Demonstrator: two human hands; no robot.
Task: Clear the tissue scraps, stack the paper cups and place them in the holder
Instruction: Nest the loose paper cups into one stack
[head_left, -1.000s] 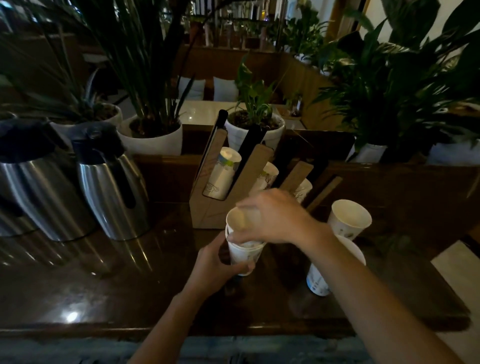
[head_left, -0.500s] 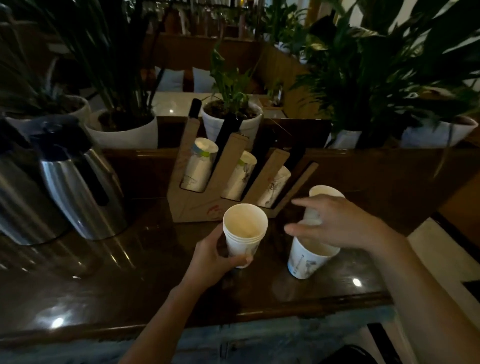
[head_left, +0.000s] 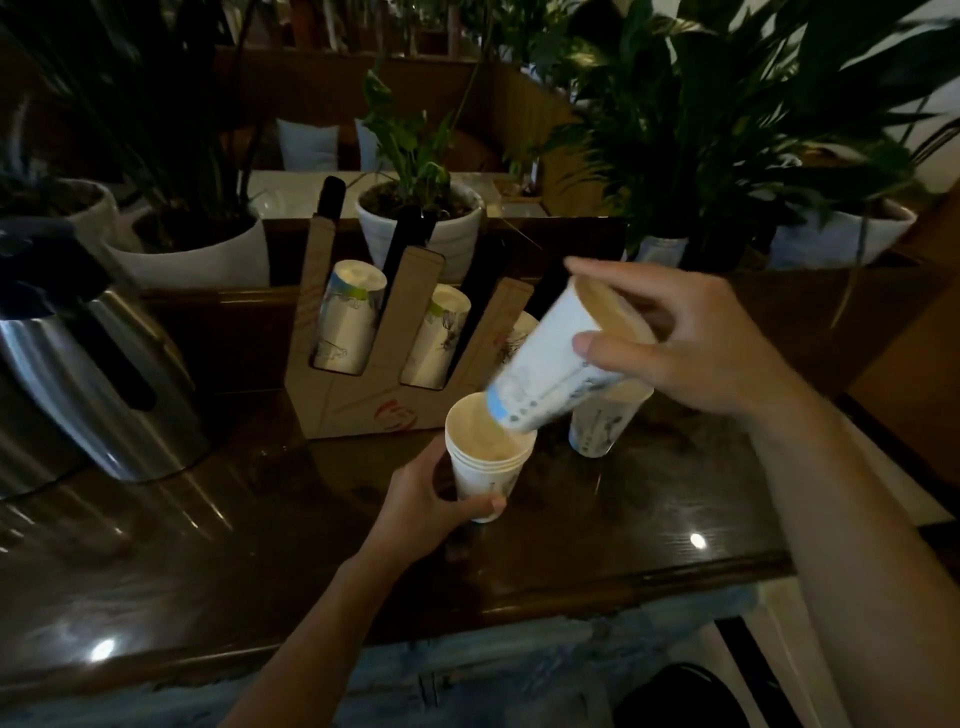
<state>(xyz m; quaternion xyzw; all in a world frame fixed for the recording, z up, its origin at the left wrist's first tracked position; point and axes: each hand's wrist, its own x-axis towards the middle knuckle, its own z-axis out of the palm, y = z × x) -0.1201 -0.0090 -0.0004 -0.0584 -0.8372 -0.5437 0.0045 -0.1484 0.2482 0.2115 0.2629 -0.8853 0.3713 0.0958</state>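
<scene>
The tilted cup (head_left: 550, 364) is showing white, with a pale blue band near its base and small dark dots along that band. Its inside is looking cream. The stack (head_left: 488, 457) is showing white outside and cream within, carrying a faint grey print. The holder (head_left: 353, 405) is appearing tan like cardboard, bearing a red swirl logo. Its cups (head_left: 348, 317) are showing white with green and blue marks. The counter (head_left: 260, 519) is gleaming dark brown. The jug (head_left: 104, 384) is shining silver with a black top. The plant pots (head_left: 421, 228) are looking white.
</scene>
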